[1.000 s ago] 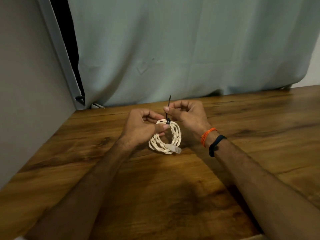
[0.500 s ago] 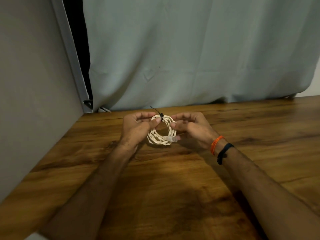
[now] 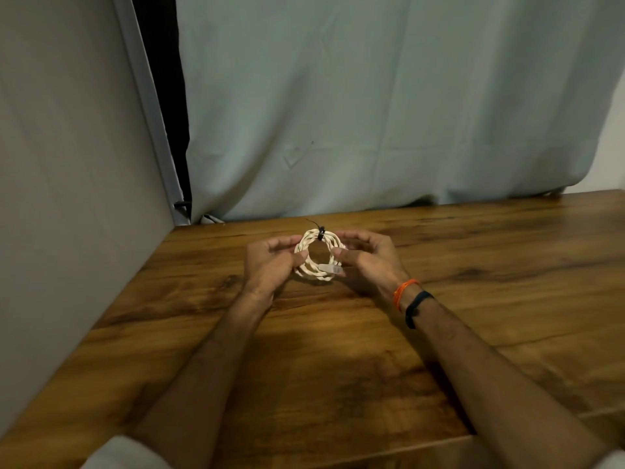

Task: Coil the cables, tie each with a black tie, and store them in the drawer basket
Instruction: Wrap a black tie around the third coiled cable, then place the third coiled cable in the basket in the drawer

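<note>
The left hand (image 3: 269, 262) and right hand (image 3: 367, 260), each pinching a side, hold the coiled white cable (image 3: 318, 255) upright above the wooden bench (image 3: 338, 350), its black tie (image 3: 320, 232) at twelve o'clock, clear plug (image 3: 330, 268) at five, curtain (image 3: 372, 113) behind.

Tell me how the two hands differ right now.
The left hand has a bare wrist; the right hand wears an orange band and a black band. The left pinches the coil's left side, the right its right side by the clear plug. Both hold the white cable, already tied with the black tie.
</note>
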